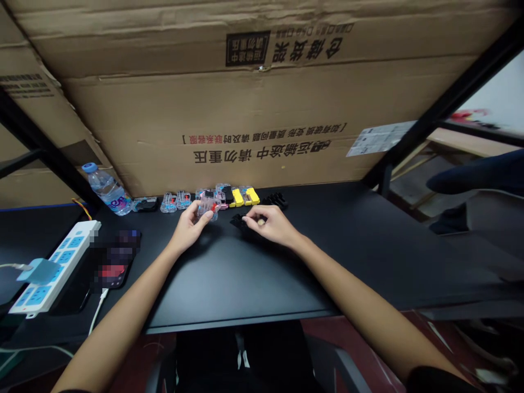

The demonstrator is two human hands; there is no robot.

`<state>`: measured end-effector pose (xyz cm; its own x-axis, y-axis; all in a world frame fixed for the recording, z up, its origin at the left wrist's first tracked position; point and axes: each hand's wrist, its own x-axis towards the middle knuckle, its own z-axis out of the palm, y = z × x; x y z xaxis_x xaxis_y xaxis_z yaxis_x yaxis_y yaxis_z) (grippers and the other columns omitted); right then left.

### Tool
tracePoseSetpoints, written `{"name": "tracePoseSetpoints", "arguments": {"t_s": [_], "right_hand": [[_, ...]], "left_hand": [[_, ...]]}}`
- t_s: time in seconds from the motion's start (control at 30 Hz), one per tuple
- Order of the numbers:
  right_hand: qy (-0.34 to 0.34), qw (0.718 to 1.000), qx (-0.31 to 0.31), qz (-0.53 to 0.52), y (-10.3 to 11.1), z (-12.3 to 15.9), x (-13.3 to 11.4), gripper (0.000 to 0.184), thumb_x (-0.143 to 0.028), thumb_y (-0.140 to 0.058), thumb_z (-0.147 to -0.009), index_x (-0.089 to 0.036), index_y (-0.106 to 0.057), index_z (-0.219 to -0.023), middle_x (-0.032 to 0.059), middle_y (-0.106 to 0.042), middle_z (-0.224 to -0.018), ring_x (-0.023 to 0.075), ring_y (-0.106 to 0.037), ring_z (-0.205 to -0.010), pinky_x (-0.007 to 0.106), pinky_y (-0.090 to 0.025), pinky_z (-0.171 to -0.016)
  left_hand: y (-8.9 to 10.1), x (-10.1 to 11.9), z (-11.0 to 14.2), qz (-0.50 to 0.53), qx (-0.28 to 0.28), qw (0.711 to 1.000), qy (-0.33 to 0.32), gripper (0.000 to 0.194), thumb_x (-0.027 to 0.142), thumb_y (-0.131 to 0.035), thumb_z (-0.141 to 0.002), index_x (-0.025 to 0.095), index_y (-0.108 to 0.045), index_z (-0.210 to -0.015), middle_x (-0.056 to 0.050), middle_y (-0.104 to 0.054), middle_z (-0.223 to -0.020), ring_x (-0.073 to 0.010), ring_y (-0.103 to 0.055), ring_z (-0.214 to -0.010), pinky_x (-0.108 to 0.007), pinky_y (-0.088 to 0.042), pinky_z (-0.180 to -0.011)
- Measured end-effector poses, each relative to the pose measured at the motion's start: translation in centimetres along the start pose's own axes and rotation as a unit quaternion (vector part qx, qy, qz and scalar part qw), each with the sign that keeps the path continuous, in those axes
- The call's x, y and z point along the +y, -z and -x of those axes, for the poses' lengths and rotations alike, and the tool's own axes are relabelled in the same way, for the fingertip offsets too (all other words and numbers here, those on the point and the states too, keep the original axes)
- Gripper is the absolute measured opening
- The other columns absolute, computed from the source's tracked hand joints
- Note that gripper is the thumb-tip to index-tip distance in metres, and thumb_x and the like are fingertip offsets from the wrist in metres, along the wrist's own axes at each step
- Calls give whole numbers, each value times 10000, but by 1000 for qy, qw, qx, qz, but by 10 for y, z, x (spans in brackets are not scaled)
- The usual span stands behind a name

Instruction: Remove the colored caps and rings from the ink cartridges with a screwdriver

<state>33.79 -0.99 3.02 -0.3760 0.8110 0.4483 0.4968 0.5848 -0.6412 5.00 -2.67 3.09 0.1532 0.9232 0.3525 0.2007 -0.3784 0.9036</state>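
Observation:
My left hand is closed round a small clear plastic block with red and black parts inside, held just above the black table. Beside it, my right hand pinches a tiny round light-coloured piece next to a small black part lying on the table. Behind both hands runs a row of small blocks: clear ones, yellow ones and black pieces.
A water bottle lies at the back left. A white and blue power strip with a plug sits at the left, beside a phone on a cable. A big cardboard box stands behind the table. Someone's dark sleeve shows at the right.

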Motion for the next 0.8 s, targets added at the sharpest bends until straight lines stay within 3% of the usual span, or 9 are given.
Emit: {"name": "tracePoseSetpoints", "arguments": {"t_s": [0.13,0.23,0.47,0.57,0.7,0.8], "right_hand": [[-82,991,46,92,35,-5,29,282,-449,-696,-896,-206,-714,-754,6,-665,-646,173,-590,-628,283,-421,-620],[-148,978,43,144,51,-7,39,270,-421,-711,-854,-220,-658,-683,16,-680,-662,182,-615,-648,289,-412,-628],[-246,937,55,244,41,-9,45,237,-422,-713,-857,-250,-646,-709,49,-738,-747,238,-688,-745,302,-403,-631],[-244,935,82,245,42,-9,52,291,-510,-683,-903,-254,-684,-766,67,-767,-819,249,-701,-771,308,-427,-637],[-173,947,116,245,57,-6,61,331,-567,-661,-936,-251,-753,-973,97,-779,-1013,274,-725,-911,351,-527,-760],[-127,965,55,221,69,-1,63,473,-593,-729,-890,-278,-734,-1244,112,-736,-1248,304,-724,-1064,414,-574,-912]], "left_hand": [[3,-9,-3,-18,22,1000,7,390,568,-699,-944,211,-660,-1094,-14,-670,-924,-161,-607,-789,-277,-505,-782],[3,-10,-2,-29,20,999,10,372,558,-705,-938,213,-652,-1069,0,-655,-878,-157,-589,-767,-270,-491,-761],[1,-8,0,-28,-2,1000,2,366,538,-695,-955,208,-662,-1108,-29,-720,-978,-178,-645,-840,-289,-510,-816],[1,-9,0,-27,-4,1000,0,356,533,-700,-957,210,-672,-1106,-19,-715,-943,-171,-631,-808,-286,-504,-790],[2,-12,-1,-25,-3,1000,1,349,523,-708,-957,213,-677,-1116,-11,-695,-909,-168,-616,-788,-289,-494,-778],[2,-14,-1,-30,6,1000,0,340,512,-710,-956,214,-680,-1115,-4,-673,-873,-169,-606,-772,-289,-485,-763]]}}
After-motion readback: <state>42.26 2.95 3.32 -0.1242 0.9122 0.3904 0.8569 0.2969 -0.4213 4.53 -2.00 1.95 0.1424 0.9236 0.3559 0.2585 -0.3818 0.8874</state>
